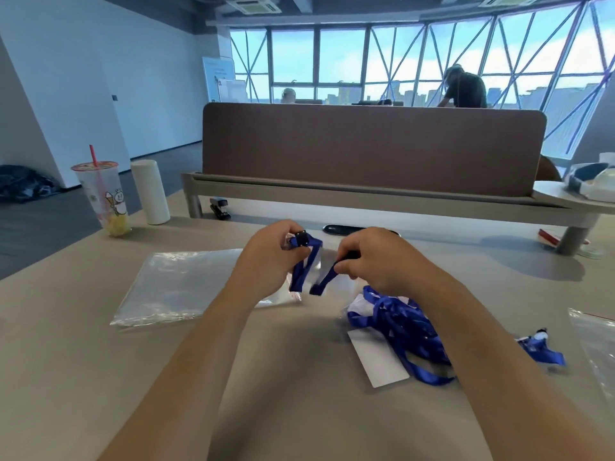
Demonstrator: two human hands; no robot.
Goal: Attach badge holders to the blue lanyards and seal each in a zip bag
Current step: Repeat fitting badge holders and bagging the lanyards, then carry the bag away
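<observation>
Cup (100,194), perhaps stapler (219,207), beyond zip bags (173,284).

Both hands, left (269,257) and right (376,261), pinch a blue lanyard (304,264) above the table (100,361).

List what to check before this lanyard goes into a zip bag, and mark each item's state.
1. Left hand grip on the held lanyard beside its black clip: ok, fingers curled round it.
2. Right hand grip on the strap: ok, pinching it.
3. Badge holder attached to the held lanyard: cannot tell, the hands hide that end.
4. Zip bags at hand: ok, the stack lies flat on the table beside the left hand.
5. Top bag's mouth open: cannot tell.
6. Held loops free of the lanyard pile: ok, they hang apart from it.
</observation>
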